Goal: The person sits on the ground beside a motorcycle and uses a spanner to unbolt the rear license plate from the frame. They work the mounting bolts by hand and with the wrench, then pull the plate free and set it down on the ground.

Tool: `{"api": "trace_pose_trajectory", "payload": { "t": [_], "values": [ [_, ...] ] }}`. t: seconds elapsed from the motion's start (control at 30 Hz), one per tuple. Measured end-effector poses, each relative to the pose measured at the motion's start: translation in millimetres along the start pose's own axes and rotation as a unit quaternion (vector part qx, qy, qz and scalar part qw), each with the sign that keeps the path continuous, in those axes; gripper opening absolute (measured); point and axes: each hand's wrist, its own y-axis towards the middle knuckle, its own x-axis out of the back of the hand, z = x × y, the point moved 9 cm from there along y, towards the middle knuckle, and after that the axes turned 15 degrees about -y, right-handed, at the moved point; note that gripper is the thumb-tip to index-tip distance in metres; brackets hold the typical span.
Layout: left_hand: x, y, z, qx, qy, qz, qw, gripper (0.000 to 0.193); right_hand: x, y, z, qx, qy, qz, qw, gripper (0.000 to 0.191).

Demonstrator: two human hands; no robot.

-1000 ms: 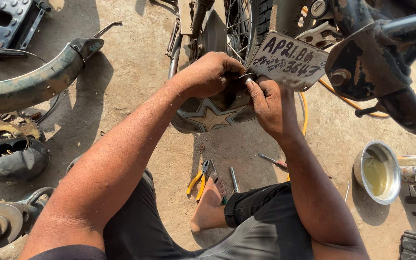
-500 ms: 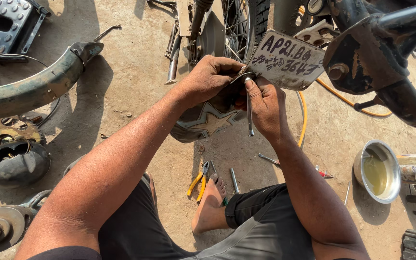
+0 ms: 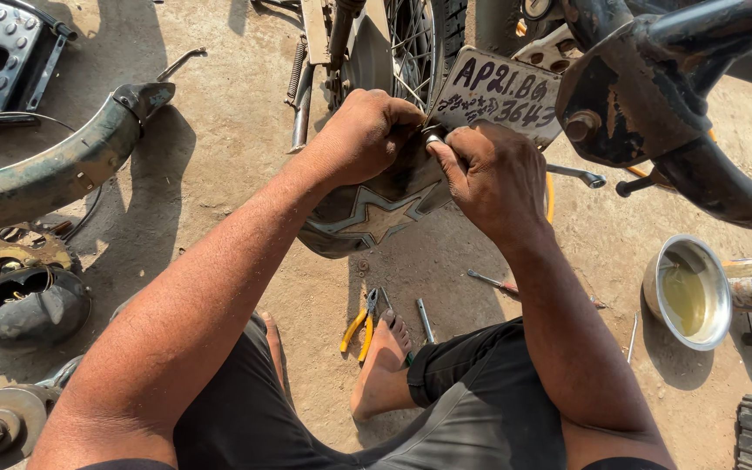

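While the left hand [image 3: 365, 135] grips the mudguard [image 3: 376, 213], right hand [image 3: 489, 178] fingers pinch a small metal fastener [image 3: 433, 137].

A flat grey metal number plate [image 3: 502, 97] with dark hand-painted writing sits tilted behind the wheel. It is just above the right hand [image 3: 491, 181].

Both hands [image 3: 428, 152] gripping a mudguard [image 3: 367, 213] (star-marked), pliers [image 3: 360, 324] on the ground below

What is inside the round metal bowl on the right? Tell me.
The metal bowl holds a pool of yellowish liquid, part in sun and part in shadow. Whether anything lies beneath the liquid cannot be seen.
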Motion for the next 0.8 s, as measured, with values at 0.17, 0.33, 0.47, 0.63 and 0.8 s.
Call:
{"api": "trace_pose_trajectory", "payload": {
  "t": [0.17,0.33,0.47,0.63,0.8],
  "values": [
    [2,-1,-28,-0.104,0.082,-0.013,0.991,0.022,4,4,2,-0.016,-0.002,0.017,1.0,0.028],
    [2,-3,-30,-0.055,0.088,-0.015,0.994,0.008,5,2,4,-0.026,0.02,0.019,0.999,0.026],
    [1,6,-9,0.093,-0.089,0.085,0.988,0.01,-4,1,-3,-0.049,0.061,0.046,0.996,0.024],
    [5,4,-28,-0.01,0.018,0.022,1.0,0.009,-13,-1,-8,-0.055,0.105,0.042,0.992,0.026],
    [-3,-2,-28,-0.014,0.085,-0.014,0.996,0.007,-21,-6,-12,-0.08,0.123,0.064,0.987,0.028]
  ]
}}
